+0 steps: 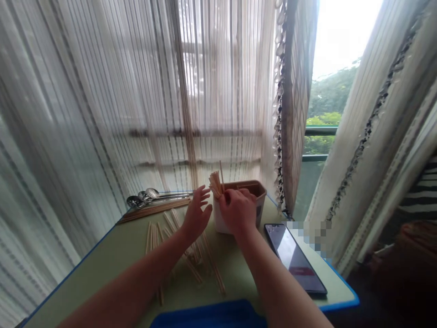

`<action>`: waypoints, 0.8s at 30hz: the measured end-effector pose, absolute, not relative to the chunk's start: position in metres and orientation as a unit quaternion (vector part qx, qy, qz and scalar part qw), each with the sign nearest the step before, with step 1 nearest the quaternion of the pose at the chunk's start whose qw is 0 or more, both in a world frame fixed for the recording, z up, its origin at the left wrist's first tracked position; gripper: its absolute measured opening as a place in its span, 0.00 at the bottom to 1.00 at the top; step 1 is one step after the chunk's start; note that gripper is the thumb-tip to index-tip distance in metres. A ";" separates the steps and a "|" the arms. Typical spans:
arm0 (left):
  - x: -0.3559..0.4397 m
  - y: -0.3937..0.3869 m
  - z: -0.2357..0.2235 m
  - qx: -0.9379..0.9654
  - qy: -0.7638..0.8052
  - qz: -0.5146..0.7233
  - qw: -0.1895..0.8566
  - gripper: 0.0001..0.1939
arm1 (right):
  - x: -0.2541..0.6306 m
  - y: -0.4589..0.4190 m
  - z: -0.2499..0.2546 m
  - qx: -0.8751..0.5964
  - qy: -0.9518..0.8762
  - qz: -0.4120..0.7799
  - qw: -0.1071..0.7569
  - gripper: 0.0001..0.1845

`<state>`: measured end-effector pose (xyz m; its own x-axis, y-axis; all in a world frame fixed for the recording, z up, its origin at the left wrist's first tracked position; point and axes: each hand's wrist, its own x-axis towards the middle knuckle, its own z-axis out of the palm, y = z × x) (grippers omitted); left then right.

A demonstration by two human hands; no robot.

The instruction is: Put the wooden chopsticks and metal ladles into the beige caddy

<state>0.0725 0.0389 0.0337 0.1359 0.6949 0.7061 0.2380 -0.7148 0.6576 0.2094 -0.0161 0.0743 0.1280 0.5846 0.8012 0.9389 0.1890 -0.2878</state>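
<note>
At the far side of the table, my right hand [239, 207] reaches over a white utensil holder [221, 223] with brown inner compartments. Its curled fingers press around the lower part of a bundle of thin wooden sticks [215, 183], whose tops fan out at the holder's left end. One single stick [221, 171] stands taller beside the bundle. To the left of the holder, my left hand [197, 215] is raised with its fingers spread and holds nothing. Loose wooden chopsticks [213, 264] lie beneath and around my left forearm, some apparently in clear wrapping.
Metal slotted spoons [136, 202] lie at the back left, beside long brown chopsticks [153, 210]. A phone [295, 257] rests on the right of the green table [116, 259]. A blue object [211, 315] sits at the near edge. Curtains [136, 91] hang close behind.
</note>
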 end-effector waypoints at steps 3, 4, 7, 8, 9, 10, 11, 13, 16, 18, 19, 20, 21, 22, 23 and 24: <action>0.066 0.032 0.028 0.756 0.311 0.558 0.142 0.25 | 0.208 -0.015 0.074 -0.605 -0.631 -0.191 0.446 0.11; 0.063 0.032 0.028 0.758 0.314 0.556 0.133 0.24 | 0.209 -0.015 0.074 -0.606 -0.629 -0.188 0.449 0.11; 0.058 0.034 0.028 0.748 0.332 0.558 0.141 0.21 | 0.210 -0.015 0.075 -0.607 -0.624 -0.185 0.456 0.11; 0.058 0.034 0.029 0.745 0.336 0.558 0.144 0.21 | 0.210 -0.015 0.075 -0.604 -0.625 -0.186 0.458 0.11; 0.059 0.035 0.030 0.744 0.339 0.557 0.145 0.21 | 0.211 -0.015 0.075 -0.601 -0.626 -0.188 0.460 0.12; 0.060 0.035 0.030 0.744 0.341 0.556 0.144 0.20 | 0.211 -0.016 0.075 -0.599 -0.627 -0.188 0.462 0.12; 0.060 0.034 0.031 0.744 0.342 0.555 0.143 0.20 | 0.212 -0.016 0.075 -0.598 -0.627 -0.187 0.464 0.13; 0.062 0.032 0.031 0.749 0.342 0.550 0.140 0.19 | 0.212 -0.017 0.074 -0.594 -0.629 -0.187 0.466 0.14; 0.062 0.028 0.031 0.760 0.339 0.538 0.133 0.18 | 0.210 -0.018 0.074 -0.583 -0.638 -0.199 0.462 0.16; 0.062 0.026 0.032 0.762 0.341 0.535 0.131 0.16 | 0.210 -0.018 0.074 -0.581 -0.643 -0.206 0.455 0.19; 0.062 0.025 0.033 0.759 0.345 0.537 0.130 0.16 | 0.209 -0.019 0.075 -0.582 -0.643 -0.207 0.453 0.20; 0.061 0.025 0.035 0.754 0.350 0.541 0.128 0.16 | 0.209 -0.019 0.075 -0.582 -0.642 -0.207 0.453 0.21; 0.059 0.025 0.039 0.748 0.355 0.547 0.126 0.16 | 0.209 -0.020 0.075 -0.581 -0.640 -0.208 0.457 0.21; 0.057 0.025 0.043 0.739 0.361 0.555 0.125 0.16 | 0.209 -0.020 0.075 -0.579 -0.638 -0.211 0.463 0.21; 0.053 0.025 0.048 0.728 0.369 0.565 0.123 0.16 | 0.209 -0.020 0.075 -0.575 -0.634 -0.217 0.470 0.20; 0.048 0.026 0.054 0.715 0.377 0.575 0.122 0.16 | 0.208 -0.021 0.075 -0.571 -0.631 -0.225 0.475 0.19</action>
